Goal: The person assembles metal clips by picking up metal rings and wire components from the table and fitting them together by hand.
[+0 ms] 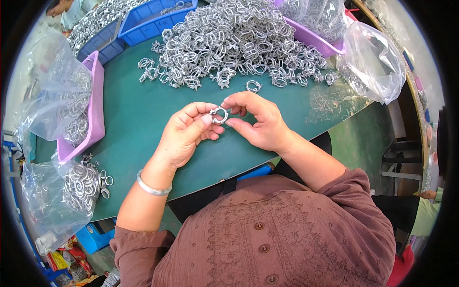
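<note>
Between my two hands, above the green table, is a small silver metal ring clamp (220,115) with a lug on its side. My left hand (187,128) pinches it by the lug between thumb and fingers. At the ring's right side are the thumb and forefinger of my right hand (258,119), curled close around it; whether they press on the metal is hard to make out. One like clamp (254,86) lies by itself on the table just beyond my hands. Behind it rises a large heap of the same silver clamps (229,40).
A purple basket (98,103) holding a plastic bag of clamps stands at the left. Below it, plain metal rings (81,186) spill from another bag. Blue bins (138,31) line the far left. A clear bag (375,62) lies at the right edge of the green table (129,129).
</note>
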Motion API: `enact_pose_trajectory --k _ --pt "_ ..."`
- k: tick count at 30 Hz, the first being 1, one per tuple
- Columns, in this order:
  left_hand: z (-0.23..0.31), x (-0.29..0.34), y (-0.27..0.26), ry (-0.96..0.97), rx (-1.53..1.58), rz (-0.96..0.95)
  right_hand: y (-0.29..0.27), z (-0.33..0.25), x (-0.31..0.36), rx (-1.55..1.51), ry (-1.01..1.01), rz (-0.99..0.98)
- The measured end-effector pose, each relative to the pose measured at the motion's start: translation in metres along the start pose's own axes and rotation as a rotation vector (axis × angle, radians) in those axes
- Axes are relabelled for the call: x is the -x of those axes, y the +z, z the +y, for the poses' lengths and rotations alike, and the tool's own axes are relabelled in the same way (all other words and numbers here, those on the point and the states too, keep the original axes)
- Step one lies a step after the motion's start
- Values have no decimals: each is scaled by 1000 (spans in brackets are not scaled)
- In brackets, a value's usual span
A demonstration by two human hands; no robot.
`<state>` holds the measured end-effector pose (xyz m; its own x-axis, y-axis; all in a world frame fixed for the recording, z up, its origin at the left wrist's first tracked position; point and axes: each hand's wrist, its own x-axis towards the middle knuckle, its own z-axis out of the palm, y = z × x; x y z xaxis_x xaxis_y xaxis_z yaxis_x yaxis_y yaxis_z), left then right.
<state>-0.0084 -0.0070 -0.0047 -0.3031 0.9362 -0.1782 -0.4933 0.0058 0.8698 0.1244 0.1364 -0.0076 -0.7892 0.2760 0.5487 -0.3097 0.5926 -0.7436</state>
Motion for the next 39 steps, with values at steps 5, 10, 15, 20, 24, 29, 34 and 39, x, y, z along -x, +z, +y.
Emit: enact_pose_trajectory --k 5,10,15,20,24,29,34,39 --pt "2 0 -4 -27 95 -53 -1 0 0 11 2 -4" --pt "3 0 -5 -21 110 -57 1 2 -1 37 -9 55" --pt "4 0 -1 -23 115 -16 -12 16 -4 342 5 309" --pt "6 0 -2 -32 197 -43 -19 20 1 761 65 210" --pt "5 1 -3 -3 232 -71 -15 16 2 874 140 119" --pt "6 1 -3 -42 136 -36 -17 17 3 731 126 75" --pt "5 2 3 -60 -21 66 -9 10 0 392 61 83" --pt "1 2 7 -74 -132 92 2 -7 -3 326 -38 34"
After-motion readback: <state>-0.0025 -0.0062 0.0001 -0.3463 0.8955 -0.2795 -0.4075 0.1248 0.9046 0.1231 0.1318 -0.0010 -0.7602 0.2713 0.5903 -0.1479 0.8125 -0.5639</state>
